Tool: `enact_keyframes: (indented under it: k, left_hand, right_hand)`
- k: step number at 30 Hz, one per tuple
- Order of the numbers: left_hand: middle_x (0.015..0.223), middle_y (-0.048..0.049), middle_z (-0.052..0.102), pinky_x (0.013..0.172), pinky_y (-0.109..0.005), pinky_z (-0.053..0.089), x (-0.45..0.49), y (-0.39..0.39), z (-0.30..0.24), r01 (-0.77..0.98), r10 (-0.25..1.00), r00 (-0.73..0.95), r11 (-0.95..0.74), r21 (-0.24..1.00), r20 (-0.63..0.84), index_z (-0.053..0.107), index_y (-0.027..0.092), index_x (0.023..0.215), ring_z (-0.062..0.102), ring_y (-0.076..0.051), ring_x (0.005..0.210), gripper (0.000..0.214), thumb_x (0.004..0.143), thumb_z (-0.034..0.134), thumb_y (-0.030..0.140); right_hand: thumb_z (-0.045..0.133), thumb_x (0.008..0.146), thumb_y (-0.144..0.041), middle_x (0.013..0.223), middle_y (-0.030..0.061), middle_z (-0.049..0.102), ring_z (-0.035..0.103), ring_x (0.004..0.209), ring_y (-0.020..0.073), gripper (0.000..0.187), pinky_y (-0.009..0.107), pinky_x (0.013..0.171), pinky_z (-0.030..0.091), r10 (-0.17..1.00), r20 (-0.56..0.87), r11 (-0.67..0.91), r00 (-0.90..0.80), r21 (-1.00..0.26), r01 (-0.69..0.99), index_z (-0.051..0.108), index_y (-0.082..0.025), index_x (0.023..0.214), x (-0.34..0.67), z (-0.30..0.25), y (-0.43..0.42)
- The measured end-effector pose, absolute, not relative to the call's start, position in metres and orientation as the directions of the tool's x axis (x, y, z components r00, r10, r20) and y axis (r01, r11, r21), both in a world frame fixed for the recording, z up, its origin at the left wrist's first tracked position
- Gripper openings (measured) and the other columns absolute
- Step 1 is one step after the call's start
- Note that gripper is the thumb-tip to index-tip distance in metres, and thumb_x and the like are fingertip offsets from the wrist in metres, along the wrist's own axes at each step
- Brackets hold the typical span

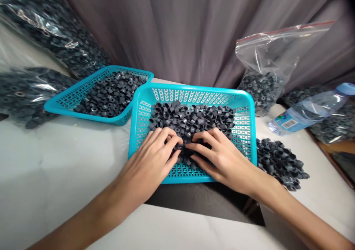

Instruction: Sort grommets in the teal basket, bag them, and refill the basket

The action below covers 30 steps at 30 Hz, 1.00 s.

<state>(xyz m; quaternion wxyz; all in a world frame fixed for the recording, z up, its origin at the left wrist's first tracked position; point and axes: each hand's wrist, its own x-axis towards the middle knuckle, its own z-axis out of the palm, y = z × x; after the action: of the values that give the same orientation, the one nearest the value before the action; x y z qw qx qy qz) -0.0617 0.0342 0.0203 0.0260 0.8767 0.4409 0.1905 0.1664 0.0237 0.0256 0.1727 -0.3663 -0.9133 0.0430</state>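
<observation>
The grey plastic rings (191, 119) lay heaped in a turquoise basket (194, 89) at the counter's (69, 161) near edge. The left hand (155, 157) and right hand (222, 157) rested on the heap, fingers half curled and tips almost meeting; I cannot tell whether either pinched a ring. They seemed to be picking through the pile, and freeing one ring would call for a fine pinch. A second basket (69, 98) stood towards the left, and a loose heap (280, 161) lay to the right.

One head-worn view, forward and downward, close above the near basket (194, 89); corners blurred, perhaps lens-warped
</observation>
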Motion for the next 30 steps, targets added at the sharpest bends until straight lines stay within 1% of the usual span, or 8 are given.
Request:
enact_keyframes:
  k: [3,7,9,13,16,21,27,30]
  left_hand:
    - [0.111,-0.0068,0.062,0.1,-0.046,0.045,-0.061,0.035,0.021,0.751,0.773,0.548,-0.623,0.219,0.319,0.063,0.019,0.106,0.059,-0.026,0.105,0.014,0.103,0.049,0.018]
    - [0.104,-0.0044,0.065,0.098,-0.043,0.045,-0.062,0.036,0.025,0.728,0.784,0.525,-0.616,0.302,0.332,0.059,0.019,0.101,0.06,-0.023,0.101,0.013,0.105,0.047,0.02]
    - [0.108,-0.0039,0.067,0.099,-0.043,0.045,-0.063,0.036,0.026,0.714,0.784,0.519,-0.617,0.33,0.341,0.058,0.02,0.108,0.062,-0.022,0.103,0.015,0.107,0.043,0.021]
    - [0.129,-0.0021,0.068,0.107,-0.04,0.045,-0.065,0.037,0.027,0.671,0.766,0.537,-0.641,0.373,0.353,0.054,0.025,0.13,0.063,-0.02,0.115,0.028,0.108,0.038,0.018]
    - [0.121,-0.0028,0.069,0.105,-0.037,0.047,-0.065,0.038,0.03,0.669,0.766,0.514,-0.64,0.379,0.386,0.056,0.023,0.122,0.063,-0.019,0.115,0.025,0.106,0.039,0.014]
    - [0.108,-0.0059,0.064,0.101,-0.039,0.046,-0.065,0.038,0.033,0.707,0.726,0.527,-0.663,0.247,0.441,0.057,0.019,0.106,0.059,-0.022,0.107,0.023,0.102,0.039,0.006]
    - [0.101,-0.011,0.068,0.084,-0.049,0.046,-0.065,0.03,0.03,0.798,0.653,0.554,-0.593,-0.105,0.516,0.061,0.017,0.097,0.059,-0.031,0.095,0.015,0.095,0.048,0.01]
    - [0.097,-0.0106,0.069,0.081,-0.05,0.045,-0.067,0.03,0.031,0.836,0.685,0.511,-0.538,-0.112,0.519,0.062,0.018,0.094,0.059,-0.032,0.093,0.014,0.092,0.05,0.012]
  right_hand:
    - [0.046,0.106,-0.025,0.135,0.0138,0.061,0.051,0.111,0.028,0.034,0.049,0.098,0.049,0.671,0.296,0.739,-0.68,-0.181,0.649,0.065,-0.013,0.132,0.166,0.023,0.024]
    - [0.047,0.106,-0.025,0.124,0.0134,0.068,0.054,0.105,0.0268,0.027,0.047,0.094,0.049,0.67,0.327,0.739,-0.666,-0.217,0.637,0.069,-0.011,0.114,0.165,0.025,0.025]
    - [0.048,0.106,-0.026,0.119,0.013,0.07,0.055,0.102,0.0262,0.024,0.047,0.092,0.049,0.681,0.327,0.731,-0.655,-0.242,0.638,0.068,-0.013,0.108,0.166,0.026,0.026]
    - [0.047,0.107,-0.026,0.11,0.0124,0.07,0.056,0.096,0.0248,0.021,0.045,0.087,0.049,0.694,0.319,0.719,-0.645,-0.266,0.642,0.065,-0.016,0.101,0.166,0.027,0.027]
    - [0.047,0.106,-0.023,0.1,0.0115,0.068,0.055,0.092,0.0243,0.018,0.043,0.083,0.049,0.708,0.347,0.705,-0.615,-0.29,0.647,0.06,-0.018,0.094,0.166,0.026,0.027]
    - [0.051,0.102,-0.017,0.094,0.009,0.064,0.054,0.093,0.0243,0.009,0.043,0.085,0.05,0.725,0.39,0.687,-0.567,-0.358,0.633,0.054,-0.02,0.094,0.168,0.024,0.028]
    - [0.052,0.099,-0.01,0.097,0.0063,0.06,0.055,0.094,0.0219,0.011,0.039,0.085,0.05,0.749,0.397,0.661,-0.53,-0.404,0.632,0.05,-0.021,0.103,0.172,0.018,0.027]
    - [0.054,0.098,-0.01,0.099,0.0059,0.059,0.057,0.094,0.0205,0.015,0.036,0.084,0.051,0.768,0.417,0.636,-0.487,-0.404,0.657,0.049,-0.02,0.109,0.174,0.017,0.027]
